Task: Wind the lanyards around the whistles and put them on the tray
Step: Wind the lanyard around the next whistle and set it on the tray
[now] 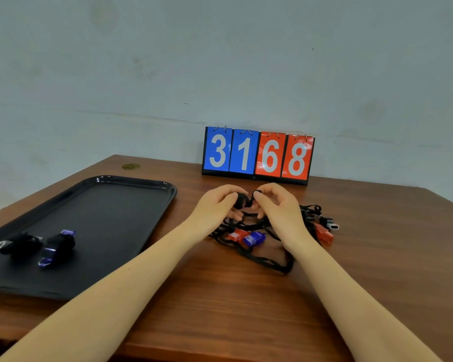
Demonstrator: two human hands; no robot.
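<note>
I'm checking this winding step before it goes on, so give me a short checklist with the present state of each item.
1. Both hands on the work: left hand and right hand grip the black whistle between them: ok.
2. Lanyard fully wound: cannot tell, fingers hide it.
3. Tray has room: ok, only two wound whistles lie on it.
4. Pile of loose whistles untangled: not ok, cords cross.
5. Held cord free of the pile: cannot tell.
</note>
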